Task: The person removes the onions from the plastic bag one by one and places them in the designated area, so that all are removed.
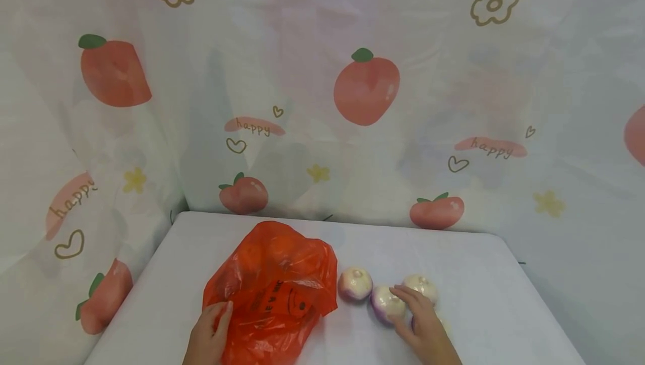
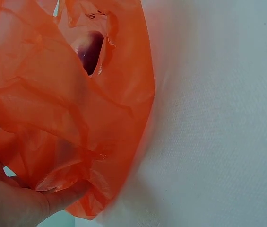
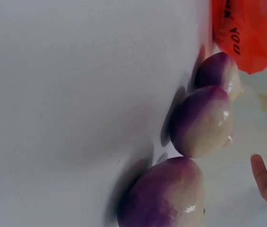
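Note:
A red plastic bag (image 1: 274, 267) with black printing lies bulging on the left of the table, with rounded shapes showing through it. My left hand (image 1: 206, 334) pinches its near left edge between thumb and fingers. Through a gap in the bag, the left wrist view shows a purple-and-white round thing (image 2: 93, 53). Several purple-and-white turnips, white side up, sit right of the bag; one turnip (image 1: 355, 284) is nearest it. My right hand (image 1: 425, 326) hovers over the group, fingers spread, close to another turnip (image 1: 385, 304). That hand partly hides the turnips behind it.
The white-covered table (image 1: 484, 275) has rounded far corners. Behind it and at the left hangs a pale curtain (image 1: 297, 46) printed with peaches, hearts and flowers.

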